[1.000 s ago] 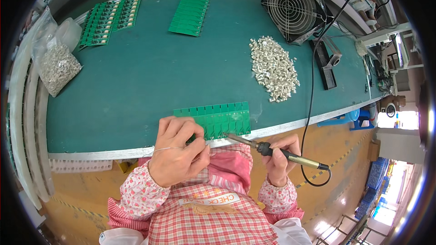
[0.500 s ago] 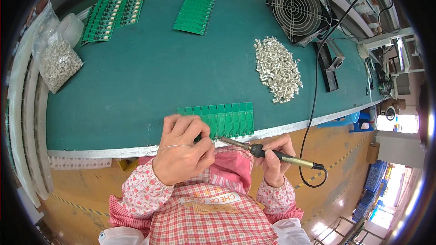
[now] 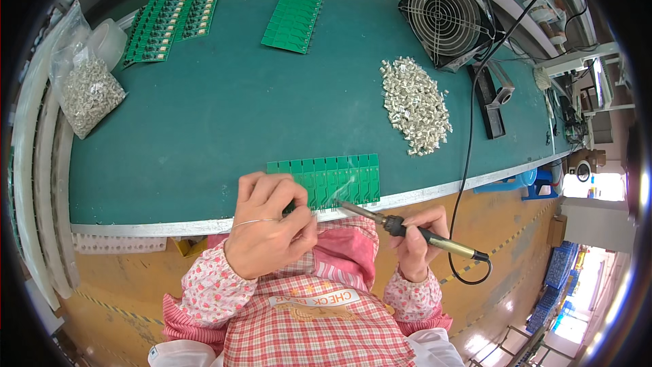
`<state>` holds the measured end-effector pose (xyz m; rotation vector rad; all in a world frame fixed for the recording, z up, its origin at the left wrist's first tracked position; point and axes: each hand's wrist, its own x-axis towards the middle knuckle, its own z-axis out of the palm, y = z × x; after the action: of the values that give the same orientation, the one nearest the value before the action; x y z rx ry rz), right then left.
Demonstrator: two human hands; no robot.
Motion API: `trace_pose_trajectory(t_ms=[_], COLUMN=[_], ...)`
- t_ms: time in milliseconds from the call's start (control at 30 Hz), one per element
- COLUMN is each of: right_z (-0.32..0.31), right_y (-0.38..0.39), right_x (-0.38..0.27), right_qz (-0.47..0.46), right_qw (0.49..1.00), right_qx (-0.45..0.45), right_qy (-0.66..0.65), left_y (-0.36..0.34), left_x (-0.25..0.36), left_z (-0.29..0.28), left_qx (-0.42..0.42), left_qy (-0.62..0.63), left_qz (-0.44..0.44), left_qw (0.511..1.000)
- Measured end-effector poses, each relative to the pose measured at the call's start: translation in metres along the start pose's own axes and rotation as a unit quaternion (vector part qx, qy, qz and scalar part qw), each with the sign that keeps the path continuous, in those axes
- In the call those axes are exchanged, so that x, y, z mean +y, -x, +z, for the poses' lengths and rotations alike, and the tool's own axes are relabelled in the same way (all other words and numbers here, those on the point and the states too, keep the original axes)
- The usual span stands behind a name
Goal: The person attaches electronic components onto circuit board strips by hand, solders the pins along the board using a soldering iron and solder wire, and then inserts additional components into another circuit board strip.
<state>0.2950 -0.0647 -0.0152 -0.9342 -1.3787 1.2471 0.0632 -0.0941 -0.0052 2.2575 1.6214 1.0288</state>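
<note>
My right hand [image 3: 420, 241] grips a soldering iron [image 3: 393, 224] with a black-and-gold handle. Its metal tip points left and rests at or just above the near edge of a green circuit board panel [image 3: 333, 175]. A faint whitish wisp, like smoke, shows over the board beside the tip. My left hand [image 3: 268, 224] is closed at the panel's near left corner and hides part of it. Thumb and fingers are pinched together there, and whatever lies between them is too hidden to name. Small metal pins stick out along the panel's near edge.
A pile of small white components [image 3: 415, 107] lies right of the panel. Behind stand a fan [image 3: 445, 13] and a black tray [image 3: 489, 105]. More green panels [image 3: 293, 19] and populated boards [image 3: 153, 29] lie far back, with a component bag [image 3: 89, 95] at left. The iron's cord [image 3: 470, 143] crosses the right side.
The iron's tip has shifted slightly right and away from my left fingers, and my right hand moved a little right with it. My left hand has drawn slightly left.
</note>
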Motion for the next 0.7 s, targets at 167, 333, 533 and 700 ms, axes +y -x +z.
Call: trace_pose_trajectory(t_ms=[167,333,533,700], right_z=[0.001,0.007,0.009,0.008], right_y=[0.000,-0.002,-0.004,-0.004], right_x=[0.003,0.008,0.011,0.010], right_qz=[0.001,0.000,-0.003,-0.001], right_qw=[0.998,0.998,0.996,0.997], right_qx=[0.023,-0.040,-0.065,-0.067], right_qy=[-0.050,-0.048,-0.056,-0.048], left_y=[0.004,0.005,0.004,0.004], left_x=[-0.004,-0.004,-0.002,-0.003], left_z=[-0.004,-0.004,-0.005,-0.004], left_qx=[0.013,0.013,-0.009,-0.014], left_qy=[-0.009,-0.012,-0.018,-0.017], left_qz=[-0.015,-0.010,-0.016,-0.021], left_qw=[1.000,1.000,1.000,1.000])
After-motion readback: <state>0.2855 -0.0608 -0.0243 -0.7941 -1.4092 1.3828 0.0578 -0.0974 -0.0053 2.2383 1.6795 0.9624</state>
